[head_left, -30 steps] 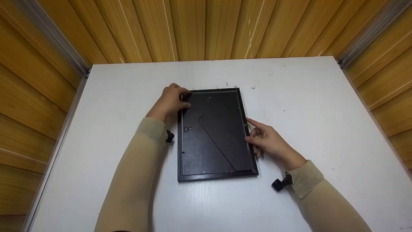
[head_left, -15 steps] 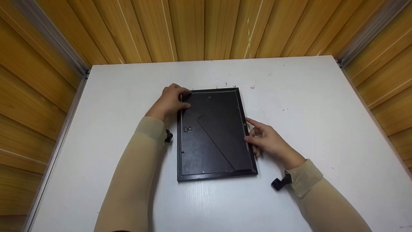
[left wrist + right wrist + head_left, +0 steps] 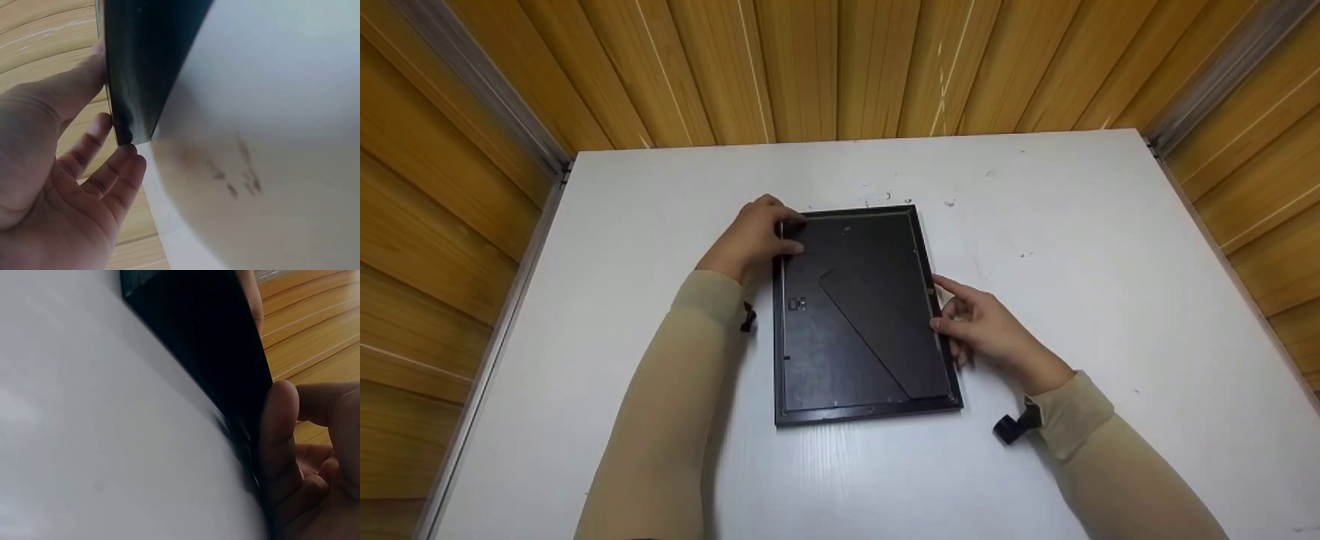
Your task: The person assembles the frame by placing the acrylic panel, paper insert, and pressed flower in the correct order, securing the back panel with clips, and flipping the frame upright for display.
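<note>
A black picture frame [image 3: 870, 315] lies back side up on the white table, its folded easel stand [image 3: 896, 330] flush with the backing. My left hand [image 3: 754, 232] grips the far left corner, thumb on the back panel and fingers around the outer edge. In the left wrist view, fingertips [image 3: 126, 151] touch that corner of the frame [image 3: 140, 67]. At the right side, my right hand [image 3: 986, 330] holds the long edge, thumb on top and index finger stretched along it. The right wrist view shows a finger [image 3: 280, 410] against the frame's dark side [image 3: 208, 332].
Each wrist carries a small black camera mount [image 3: 1011, 429] below a tan sleeve [image 3: 675, 390]. The white table [image 3: 1110, 247] has dark scuff marks beyond the frame. Wood-panelled walls [image 3: 840, 67] border it at the back and both sides.
The near edge of the picture frame has shifted very slightly toward the person. My left wrist has turned a little to the left. Both hands keep their hold.
</note>
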### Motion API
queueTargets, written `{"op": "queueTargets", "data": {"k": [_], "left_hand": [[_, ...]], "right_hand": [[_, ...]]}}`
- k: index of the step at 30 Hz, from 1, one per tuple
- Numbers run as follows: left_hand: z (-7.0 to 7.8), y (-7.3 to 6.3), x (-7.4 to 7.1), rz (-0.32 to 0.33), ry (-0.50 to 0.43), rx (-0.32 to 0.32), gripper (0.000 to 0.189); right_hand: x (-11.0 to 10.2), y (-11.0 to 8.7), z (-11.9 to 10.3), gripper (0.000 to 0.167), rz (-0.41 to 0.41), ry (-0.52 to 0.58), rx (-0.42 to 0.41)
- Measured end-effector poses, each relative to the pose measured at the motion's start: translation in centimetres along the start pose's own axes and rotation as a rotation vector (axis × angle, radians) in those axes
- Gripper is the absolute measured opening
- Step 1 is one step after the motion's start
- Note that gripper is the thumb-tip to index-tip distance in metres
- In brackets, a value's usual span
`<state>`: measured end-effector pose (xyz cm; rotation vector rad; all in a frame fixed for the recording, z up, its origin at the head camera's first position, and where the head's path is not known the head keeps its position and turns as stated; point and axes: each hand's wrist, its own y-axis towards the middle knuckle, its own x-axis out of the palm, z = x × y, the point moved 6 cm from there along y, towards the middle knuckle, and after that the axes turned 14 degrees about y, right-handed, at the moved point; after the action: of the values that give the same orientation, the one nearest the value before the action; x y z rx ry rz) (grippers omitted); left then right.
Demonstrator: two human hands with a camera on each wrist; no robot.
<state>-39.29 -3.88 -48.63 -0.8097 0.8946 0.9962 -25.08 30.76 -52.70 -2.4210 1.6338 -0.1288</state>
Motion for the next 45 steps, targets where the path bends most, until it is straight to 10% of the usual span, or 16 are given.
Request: {"op": "queueTargets", "data": {"k": [30,36,45], "left_hand": [[1.9,-1.3,-0.4,-0.038,0.430,0.091,0.055],[1.5,-1.6,-1.1,-0.095,0.284,0.060,0.069],[-1.6,-6.3,1.2,-0.225,0.017,0.080,0.145]], "right_hand": [[0.0,0.0,0.0,0.084,-0.002,-0.014,-0.010],[-0.6,0.2,-0.7,0.085,0.005,-0.002,-0.009],[-0.2,0.1,-0.1,0.086,-0.007,0.021,0.000]]}}
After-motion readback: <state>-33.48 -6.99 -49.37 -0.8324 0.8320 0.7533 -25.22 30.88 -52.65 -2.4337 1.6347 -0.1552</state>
